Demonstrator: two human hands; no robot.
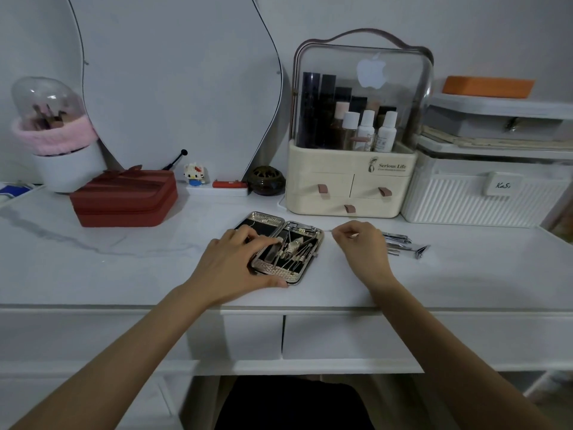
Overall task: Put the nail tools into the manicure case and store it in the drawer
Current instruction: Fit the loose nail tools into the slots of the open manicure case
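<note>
Most tools: seated in the open manicure case point(286, 248) at mid-desk
Left hand point(235, 268): yours lies flat, steadying the case
Right hand point(361, 243): pinches a thin tool beside it
Loose tools point(401, 243): await packing
Drawer point(350, 336): closed, unused

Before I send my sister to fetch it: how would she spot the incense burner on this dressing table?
Find the cream makeup organizer with the clear dome at the back of the table. Just left of it, below the mirror, sits the incense burner: a small, round, dark brown pot with a pierced lid.
</note>
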